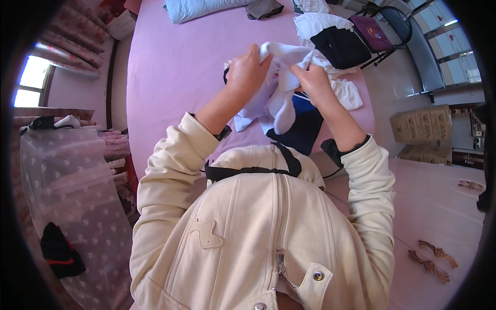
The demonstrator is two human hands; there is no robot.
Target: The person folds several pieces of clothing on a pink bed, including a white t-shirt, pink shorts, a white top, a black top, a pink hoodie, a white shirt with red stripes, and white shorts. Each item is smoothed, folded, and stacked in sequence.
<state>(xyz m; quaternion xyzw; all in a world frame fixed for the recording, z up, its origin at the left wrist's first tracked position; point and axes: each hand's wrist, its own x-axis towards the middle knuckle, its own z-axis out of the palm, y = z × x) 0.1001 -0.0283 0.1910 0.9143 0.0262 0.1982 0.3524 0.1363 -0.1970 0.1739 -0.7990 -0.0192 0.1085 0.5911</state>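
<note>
A white cloth garment (284, 77) is held up between my two hands above a bed with a pink sheet (174, 77). My left hand (249, 69) grips its upper left edge, and my right hand (313, 81) pinches its upper right edge. The lower part hangs in loose folds, so its full shape cannot be told. Beneath and beside it lies a dark navy garment (302, 124) with white stripes. Just right of my right hand are a folded black garment (341, 47) and crumpled white clothing (346, 94).
A light blue folded quilt or pillow (205, 8) and a dark grey folded cloth (264, 8) lie at the bed's far side. A chair with a purple seat (371, 33) stands at the right, with cardboard boxes (422, 124) nearer. At the left is a cabinet under a translucent cover (73, 166).
</note>
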